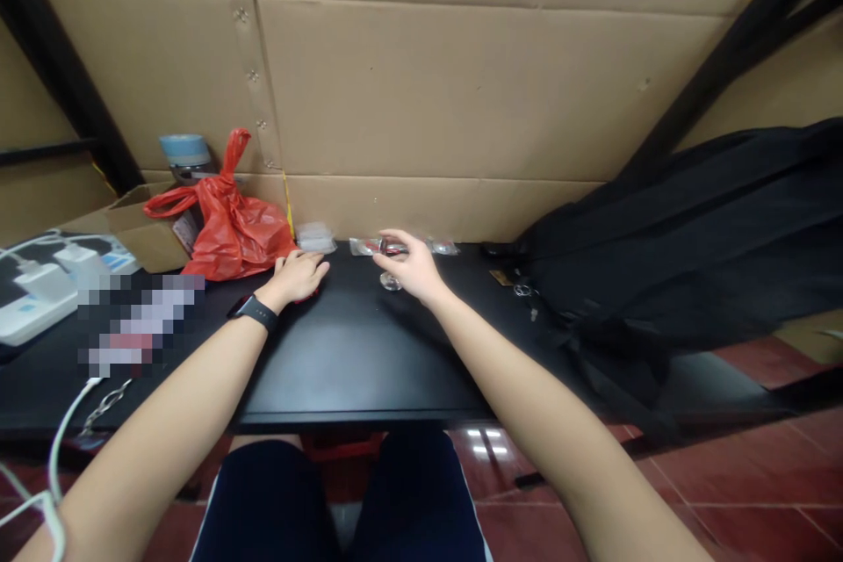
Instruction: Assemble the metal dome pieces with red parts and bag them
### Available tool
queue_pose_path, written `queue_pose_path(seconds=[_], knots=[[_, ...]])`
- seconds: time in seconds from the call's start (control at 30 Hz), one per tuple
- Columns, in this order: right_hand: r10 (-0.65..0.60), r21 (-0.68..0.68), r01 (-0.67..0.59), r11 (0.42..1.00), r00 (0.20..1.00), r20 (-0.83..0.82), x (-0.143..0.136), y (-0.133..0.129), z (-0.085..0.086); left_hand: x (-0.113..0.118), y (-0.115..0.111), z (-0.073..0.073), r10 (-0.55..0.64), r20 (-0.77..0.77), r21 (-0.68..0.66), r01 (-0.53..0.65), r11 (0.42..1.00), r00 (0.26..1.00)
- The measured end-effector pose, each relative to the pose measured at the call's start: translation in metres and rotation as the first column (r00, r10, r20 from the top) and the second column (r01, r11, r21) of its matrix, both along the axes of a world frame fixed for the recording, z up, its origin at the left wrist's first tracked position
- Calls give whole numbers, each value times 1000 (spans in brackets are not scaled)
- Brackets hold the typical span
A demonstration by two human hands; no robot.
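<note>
My right hand (414,268) is curved around a small clear object (391,282) near the back of the black table. Its round, glassy base shows below my thumb, and the rest is mostly hidden by my fingers. My left hand (298,276) rests palm down with fingers stretched out, beside the red plastic bag (237,233). Under its edge a bit of something red shows, too covered to name. Behind my hands, small clear packets (443,247) and a clear plastic piece (316,238) lie along the cardboard wall.
A cardboard box (154,233) and a blue-lidded bottle (185,154) stand at the left, behind a white power strip (46,299) with plugs and cables. A black backpack (672,228) takes up the right side, with keys (523,291) beside it. The table's front edge (369,415) is near my legs.
</note>
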State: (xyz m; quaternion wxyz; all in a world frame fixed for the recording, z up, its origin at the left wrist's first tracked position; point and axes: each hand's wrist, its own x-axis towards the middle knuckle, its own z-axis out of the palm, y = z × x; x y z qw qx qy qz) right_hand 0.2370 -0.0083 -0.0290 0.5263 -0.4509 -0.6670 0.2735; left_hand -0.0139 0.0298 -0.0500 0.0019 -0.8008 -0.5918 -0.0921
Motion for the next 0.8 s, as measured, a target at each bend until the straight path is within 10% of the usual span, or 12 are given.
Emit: queue_pose_path(seconds=[0.33, 0.5, 0.8], knots=[[-12, 16, 12, 1000, 1000, 12, 7, 5, 1, -3, -2, 6, -47, 83, 165, 33, 986, 995], [-41, 59, 40, 997, 999, 22, 13, 7, 3, 4, -17, 24, -324, 258, 403, 203, 892, 910], [98, 61, -129, 990, 926, 364, 19, -7, 15, 31, -43, 22, -543, 200, 148, 523, 839, 815]])
